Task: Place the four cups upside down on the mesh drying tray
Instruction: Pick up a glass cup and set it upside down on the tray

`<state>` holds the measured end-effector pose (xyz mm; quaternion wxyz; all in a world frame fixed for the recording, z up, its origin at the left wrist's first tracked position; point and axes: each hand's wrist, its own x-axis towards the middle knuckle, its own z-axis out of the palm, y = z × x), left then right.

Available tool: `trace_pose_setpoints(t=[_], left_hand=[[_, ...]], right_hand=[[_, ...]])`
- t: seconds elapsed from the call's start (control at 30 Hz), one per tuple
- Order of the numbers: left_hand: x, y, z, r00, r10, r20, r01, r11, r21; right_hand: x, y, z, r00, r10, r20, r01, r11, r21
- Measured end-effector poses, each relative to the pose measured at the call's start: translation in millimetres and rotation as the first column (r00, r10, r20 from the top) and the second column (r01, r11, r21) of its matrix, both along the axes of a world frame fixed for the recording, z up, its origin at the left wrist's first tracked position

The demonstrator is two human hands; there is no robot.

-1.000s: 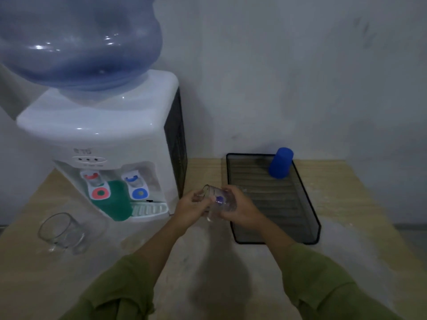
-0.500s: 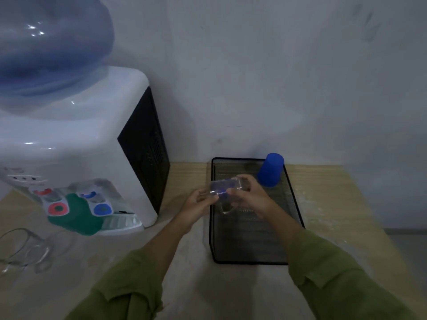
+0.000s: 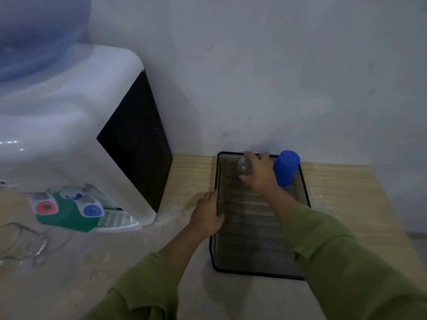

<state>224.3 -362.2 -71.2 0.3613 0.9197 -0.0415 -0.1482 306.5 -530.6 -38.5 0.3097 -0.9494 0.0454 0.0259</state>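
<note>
1. A clear glass cup [image 3: 245,166] is gripped by the right hand [image 3: 260,175] over the far end of the mesh drying tray [image 3: 251,241], just beside an inverted blue cup [image 3: 286,167].
2. The tray's left rim is grasped by the left hand [image 3: 208,215].
3. The second placement is judged underway; a mouth-down lowering is needed next, then release.

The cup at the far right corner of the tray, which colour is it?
Solid blue, seen in the head view.

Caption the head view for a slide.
Right hand sets a clear glass cup beside the blue cup on the mesh tray; left hand grips its edge.
</note>
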Motion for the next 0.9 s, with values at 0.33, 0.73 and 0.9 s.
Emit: trace_pose_setpoints(t=[0.33, 0.73, 0.9], left_hand=[[-1, 3, -4, 0.999, 0.014, 0.031, -0.012, 0.998, -0.062], [-11, 23, -3, 0.996, -0.088, -0.012, 0.085, 0.989, -0.124], [-29, 43, -4, 0.999, 0.03, -0.031, -0.033, 0.991, -0.127]], right_hand=[[10, 18, -10, 0.999, 0.033, -0.004, -0.033, 0.997, -0.074], [-18, 30, -1, 0.997, -0.065, 0.029, 0.067, 0.996, -0.063], [-52, 58, 6, 0.985, -0.052, 0.162, 0.076, 0.987, -0.144]])
